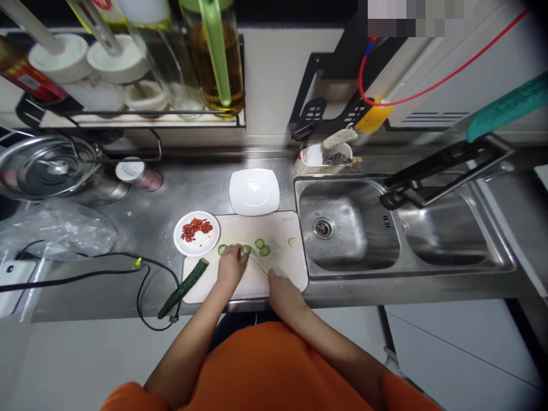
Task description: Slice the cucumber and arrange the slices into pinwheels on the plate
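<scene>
My left hand (pixel 231 265) is closed over a piece of cucumber (pixel 246 249) on the white cutting board (pixel 205 291); most of that piece is hidden under the fingers. In my right hand (pixel 283 292) is the handle of a knife (pixel 259 264), its blade slanting up to the left against the cucumber's cut end. Cucumber slices (pixel 264 250) lie just right of the blade, and a lone pale slice (pixel 291 242) rests near the board's right edge. A longer dark green cucumber (pixel 184 288), cut at one end, lies across the board's left edge.
A round white plate (pixel 182 246) with chopped red bits overlaps the board's upper left. Behind the board sits a square white plate (pixel 254 191). The double sink (pixel 351 225) is to the right. At left are a black cable (pixel 141 268), plastic bag (pixel 64 228) and pot (pixel 103 188).
</scene>
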The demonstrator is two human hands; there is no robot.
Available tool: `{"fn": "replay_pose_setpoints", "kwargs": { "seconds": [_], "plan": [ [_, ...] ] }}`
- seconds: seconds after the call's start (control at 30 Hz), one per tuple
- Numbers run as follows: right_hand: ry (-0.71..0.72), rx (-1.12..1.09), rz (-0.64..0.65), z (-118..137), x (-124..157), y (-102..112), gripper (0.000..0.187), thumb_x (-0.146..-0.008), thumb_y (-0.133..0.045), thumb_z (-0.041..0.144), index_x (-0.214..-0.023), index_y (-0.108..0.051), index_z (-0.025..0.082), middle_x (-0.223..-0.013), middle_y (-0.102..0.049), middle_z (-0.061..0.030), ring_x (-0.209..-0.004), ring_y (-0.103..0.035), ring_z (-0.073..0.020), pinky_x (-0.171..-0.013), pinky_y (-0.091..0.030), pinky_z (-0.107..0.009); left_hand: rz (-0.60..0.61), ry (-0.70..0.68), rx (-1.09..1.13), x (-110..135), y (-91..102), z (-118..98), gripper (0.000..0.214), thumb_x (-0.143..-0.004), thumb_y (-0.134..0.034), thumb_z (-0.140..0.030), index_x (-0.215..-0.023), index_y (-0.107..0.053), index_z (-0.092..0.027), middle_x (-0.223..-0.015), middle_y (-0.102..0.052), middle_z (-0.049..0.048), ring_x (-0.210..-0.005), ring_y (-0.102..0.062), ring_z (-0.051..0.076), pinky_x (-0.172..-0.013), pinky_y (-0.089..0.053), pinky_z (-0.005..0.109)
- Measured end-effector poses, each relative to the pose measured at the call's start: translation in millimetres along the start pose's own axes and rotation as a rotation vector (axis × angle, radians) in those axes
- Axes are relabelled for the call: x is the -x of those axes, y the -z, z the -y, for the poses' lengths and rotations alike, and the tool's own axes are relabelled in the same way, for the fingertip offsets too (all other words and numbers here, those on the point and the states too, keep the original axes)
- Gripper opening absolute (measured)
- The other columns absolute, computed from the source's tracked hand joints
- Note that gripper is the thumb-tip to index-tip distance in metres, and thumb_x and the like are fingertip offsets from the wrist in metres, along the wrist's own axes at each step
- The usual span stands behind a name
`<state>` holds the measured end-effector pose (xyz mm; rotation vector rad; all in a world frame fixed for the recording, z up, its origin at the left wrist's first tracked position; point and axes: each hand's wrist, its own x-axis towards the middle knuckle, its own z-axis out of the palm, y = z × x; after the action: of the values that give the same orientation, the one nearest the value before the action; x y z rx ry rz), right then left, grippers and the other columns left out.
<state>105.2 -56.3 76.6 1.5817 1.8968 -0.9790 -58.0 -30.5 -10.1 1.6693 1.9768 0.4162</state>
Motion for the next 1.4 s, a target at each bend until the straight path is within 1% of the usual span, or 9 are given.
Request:
{"fn": "replay_pose_setpoints", "kwargs": {
  "seconds": [0.4, 0.53, 0.7, 0.83, 0.9, 1.0, 1.13, 1.3, 1.4],
  "plan": [
    [0.054, -0.029, -0.033, -2, -1, -4, 0.037, -0.083, -0.033, 0.001, -0.116, -0.047, 0.008, -0.093, -0.065, -0.0163, -0.097, -0.062, -0.0236, -0.076, -0.045, -0.029, 0.002, -0.018, 0.000, 1, 1.1, -2, 0.017, -0.079, -0.052, -0.022, -0.089, -0.064, -0.016, -0.084, -0.065, 0.0071, -0.081, -0.057, 0.019, -0.077, -0.043, 0.030],
    [0.036, -0.028, 0.017, -9, 8, -6, 0.036, -0.083, -0.035, 0.002, -0.116, -0.046, 0.008, -0.095, -0.065, -0.0170, -0.096, -0.062, -0.0252, -0.075, -0.046, -0.031, -0.005, -0.016, -0.007, 0, 1.8, -4, 0.015, -0.078, -0.052, -0.021, -0.087, -0.063, -0.017, -0.081, -0.064, 0.0063, -0.079, -0.056, 0.019, -0.074, -0.042, 0.030],
    [-0.022, -0.026, 0.046, -18, 15, -9, 0.042, -0.080, -0.036, 0.001, -0.120, -0.045, 0.011, -0.096, -0.065, -0.0157, -0.097, -0.062, -0.0247, -0.073, -0.046, -0.030, -0.032, -0.002, 0.018, -2, 4.0, -10, 0.007, -0.077, -0.054, -0.021, -0.079, -0.060, -0.019, -0.073, -0.061, 0.0042, -0.074, -0.055, 0.019, -0.068, -0.041, 0.029],
    [-0.040, -0.042, 0.060, -20, 15, -8, 0.042, -0.080, -0.036, 0.001, -0.119, -0.046, 0.013, -0.100, -0.064, -0.0150, -0.100, -0.060, -0.0244, -0.075, -0.046, -0.030, 0.005, 0.057, 0.072, -2, 9.4, -12, 0.006, -0.078, -0.054, -0.025, -0.076, -0.057, -0.020, -0.064, -0.059, -0.0001, -0.062, -0.054, 0.015, -0.060, -0.038, 0.026],
    [-0.049, -0.052, 0.065, -21, 14, -7, 0.041, -0.079, -0.036, 0.001, -0.117, -0.047, 0.015, -0.099, -0.065, -0.0142, -0.099, -0.060, -0.0252, -0.076, -0.046, -0.032, -0.004, 0.093, 0.101, 0, 15.2, -8, 0.007, -0.079, -0.053, -0.027, -0.076, -0.057, -0.021, -0.065, -0.061, -0.0011, -0.060, -0.054, 0.014, -0.060, -0.038, 0.025],
    [-0.049, -0.056, 0.057, -22, 13, -7, 0.040, -0.080, -0.033, 0.000, -0.114, -0.049, 0.014, -0.095, -0.065, -0.0149, -0.098, -0.061, -0.0268, -0.076, -0.046, -0.034, -0.077, 0.161, 0.116, 3, 27.8, 5, 0.009, -0.079, -0.053, -0.028, -0.079, -0.059, -0.021, -0.070, -0.065, -0.0008, -0.063, -0.058, 0.014, -0.063, -0.040, 0.024],
    [-0.048, -0.054, 0.056, -21, 14, -5, 0.042, -0.079, -0.033, -0.001, -0.115, -0.048, 0.013, -0.096, -0.065, -0.0159, -0.098, -0.061, -0.0273, -0.075, -0.047, -0.034, -0.127, 0.232, 0.049, 7, 42.8, 22, 0.012, -0.080, -0.052, -0.029, -0.085, -0.060, -0.022, -0.072, -0.066, 0.0003, -0.063, -0.060, 0.015, -0.063, -0.040, 0.025],
    [-0.039, -0.027, 0.052, -21, 14, -3, 0.040, -0.079, -0.034, -0.001, -0.115, -0.048, 0.011, -0.094, -0.065, -0.0156, -0.096, -0.062, -0.0263, -0.072, -0.048, -0.033, -0.105, 0.204, -0.117, 9, 43.9, 29, 0.015, -0.082, -0.048, -0.026, -0.085, -0.061, -0.021, -0.071, -0.065, 0.0033, -0.065, -0.059, 0.017, -0.063, -0.040, 0.026],
    [-0.041, -0.015, 0.066, -21, 14, -3, 0.040, -0.080, -0.036, 0.000, -0.117, -0.047, 0.011, -0.095, -0.064, -0.0157, -0.097, -0.062, -0.0252, -0.073, -0.047, -0.032, -0.102, 0.152, -0.200, 10, 41.3, 28, 0.019, -0.083, -0.045, -0.024, -0.084, -0.064, -0.019, -0.077, -0.065, 0.0071, -0.071, -0.059, 0.019, -0.067, -0.041, 0.028]
  ]
}}
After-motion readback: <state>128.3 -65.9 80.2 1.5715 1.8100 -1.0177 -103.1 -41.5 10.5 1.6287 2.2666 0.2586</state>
